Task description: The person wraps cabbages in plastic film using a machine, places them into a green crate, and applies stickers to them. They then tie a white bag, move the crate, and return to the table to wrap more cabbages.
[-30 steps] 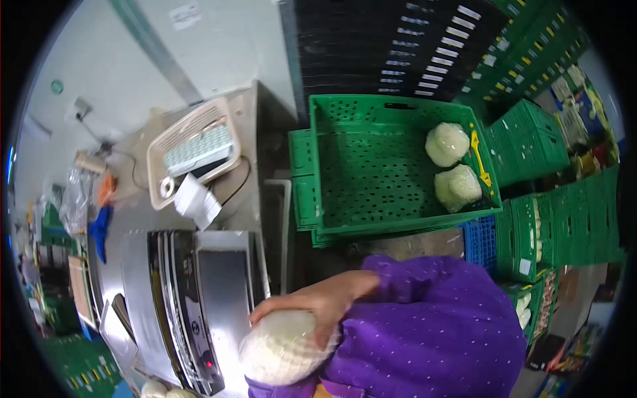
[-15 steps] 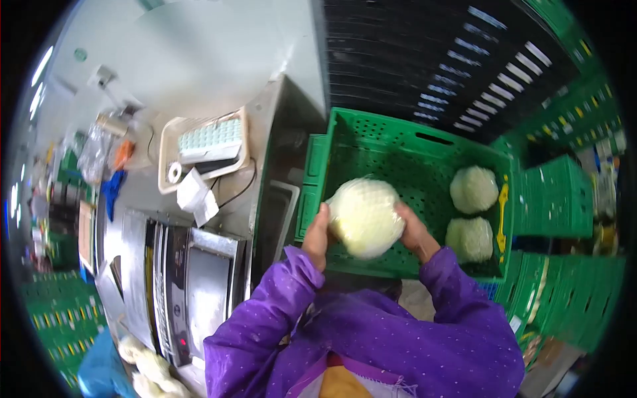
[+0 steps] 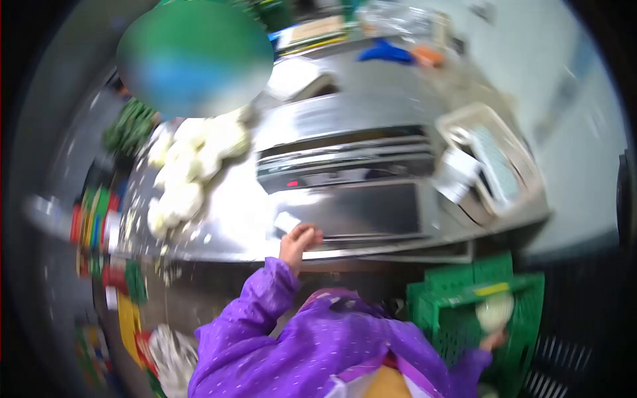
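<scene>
My left hand is at the front left corner of a steel wrapping machine, its fingers curled together against a small white label. Whether the label is pinched or only touched is blurred. Low on the right, my right hand is at the underside of a pale film-wrapped cabbage inside a green crate. Its fingers are partly hidden and smeared, so the grip does not show clearly.
Bare cabbages are heaped on the left of the steel counter. A beige tray with a keyboard and white paper stands at right. A blue cloth lies behind.
My view has swung left from the crate to the counter. Both hands held the wrapped cabbage; now my left hand is away at the machine, while my right stays by a cabbage in the crate.
</scene>
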Action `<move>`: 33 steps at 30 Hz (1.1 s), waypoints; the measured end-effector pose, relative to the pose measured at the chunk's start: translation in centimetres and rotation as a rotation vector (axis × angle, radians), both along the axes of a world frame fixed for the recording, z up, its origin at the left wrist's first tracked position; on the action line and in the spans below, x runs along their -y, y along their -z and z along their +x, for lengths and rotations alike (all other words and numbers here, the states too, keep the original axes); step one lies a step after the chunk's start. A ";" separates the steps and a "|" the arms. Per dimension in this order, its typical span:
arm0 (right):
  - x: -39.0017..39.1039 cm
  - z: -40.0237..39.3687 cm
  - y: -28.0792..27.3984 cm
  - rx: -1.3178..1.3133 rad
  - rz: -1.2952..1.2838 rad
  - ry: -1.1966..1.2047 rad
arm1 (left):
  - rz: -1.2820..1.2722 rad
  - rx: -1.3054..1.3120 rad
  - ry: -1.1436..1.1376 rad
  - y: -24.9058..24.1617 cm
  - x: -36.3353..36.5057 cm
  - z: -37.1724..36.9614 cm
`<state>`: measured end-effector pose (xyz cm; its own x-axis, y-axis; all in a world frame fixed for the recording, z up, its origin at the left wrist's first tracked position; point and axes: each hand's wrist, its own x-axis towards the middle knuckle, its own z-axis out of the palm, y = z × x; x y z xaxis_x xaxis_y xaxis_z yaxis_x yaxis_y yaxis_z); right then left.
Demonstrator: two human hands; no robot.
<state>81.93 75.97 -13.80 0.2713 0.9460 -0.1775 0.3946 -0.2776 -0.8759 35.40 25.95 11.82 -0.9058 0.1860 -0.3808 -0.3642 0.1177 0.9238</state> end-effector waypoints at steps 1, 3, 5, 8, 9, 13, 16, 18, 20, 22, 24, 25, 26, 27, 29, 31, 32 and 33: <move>0.3 -1.6 -4.4 0.026 0.059 0.036 | -0.051 -0.092 -0.111 1.2 3.7 -1.6; 1.5 -4.3 -8.8 -0.019 0.278 -0.120 | 0.035 -0.049 -0.583 0.8 9.3 -5.1; 7.8 -14.4 -18.6 -0.297 0.170 -0.350 | -0.135 -0.125 -0.676 3.6 17.2 -10.0; 17.6 -28.6 -25.3 -0.492 0.075 -0.743 | 0.072 -0.013 -0.708 2.7 23.5 -18.0; 20.9 -32.9 -26.0 -0.535 0.058 -0.887 | 0.113 -0.001 -0.661 3.8 25.5 -21.7; 35.2 -46.7 -29.5 -0.440 -0.055 -1.294 | 0.285 0.125 -0.685 10.4 29.0 -38.0; 41.3 -50.6 -30.7 -0.390 -0.119 -1.453 | 0.199 -0.079 -0.898 13.7 29.0 -45.4; 42.6 -50.6 -30.1 -0.315 -0.154 -1.463 | 0.328 -0.288 -0.967 14.9 27.6 -47.3; 44.0 -51.2 -31.0 -0.275 -0.141 -1.378 | 0.495 -0.437 -1.038 16.2 26.4 -48.3; 44.7 -51.8 -31.8 -0.289 -0.164 -1.328 | 0.692 -0.346 -1.040 17.0 26.7 -48.5; 45.6 -53.4 -32.8 -0.282 -0.124 -1.377 | 0.875 -0.143 -0.994 12.4 26.3 -45.9; 46.1 -54.4 -33.3 -0.283 -0.111 -1.402 | 0.945 -0.075 -0.903 13.1 26.7 -45.2; 46.7 -55.8 -34.1 -0.230 -0.097 -1.437 | 1.009 -0.009 -0.812 13.9 27.5 -44.4; 47.0 -57.2 -34.6 -0.234 -0.116 -1.506 | 1.069 0.055 -0.717 14.7 28.1 -43.4; 48.0 -60.9 -34.9 -0.298 -0.139 -1.636 | 1.142 0.104 -0.627 11.8 28.3 -38.8; 49.9 -65.3 -35.2 -0.436 -0.188 -1.814 | 1.303 0.275 -0.478 10.3 29.2 -34.0; 50.8 -67.7 -34.7 -0.463 -0.220 -1.902 | 1.348 0.280 -0.397 9.6 29.2 -31.9; 52.5 -70.0 -35.0 -0.429 -0.290 -1.930 | 1.390 0.286 -0.320 9.3 29.4 -29.8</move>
